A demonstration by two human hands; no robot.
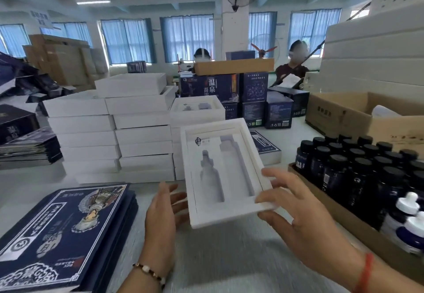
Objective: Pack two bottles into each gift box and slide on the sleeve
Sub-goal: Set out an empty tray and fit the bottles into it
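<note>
A white gift box tray (226,210) with two bottle-shaped cut-outs, both unfilled, is tilted above the table in front of me. My right hand (300,212) grips its near right corner, thumb on top and fingers under the edge. My left hand (164,210) is at the tray's left edge with straight fingers; contact is unclear. Dark bottles with black caps (358,168) stand in a cardboard tray at the right, with white-capped bottles (410,219) nearer me. A stack of dark blue printed sleeves (66,230) lies at the near left.
Stacks of white boxes (114,127) fill the middle of the table behind the tray. Dark blue cartons (229,90) stand further back. An open cardboard box (344,113) is at the far right. Flat printed sleeves (25,148) are piled at the left. Two people sit beyond.
</note>
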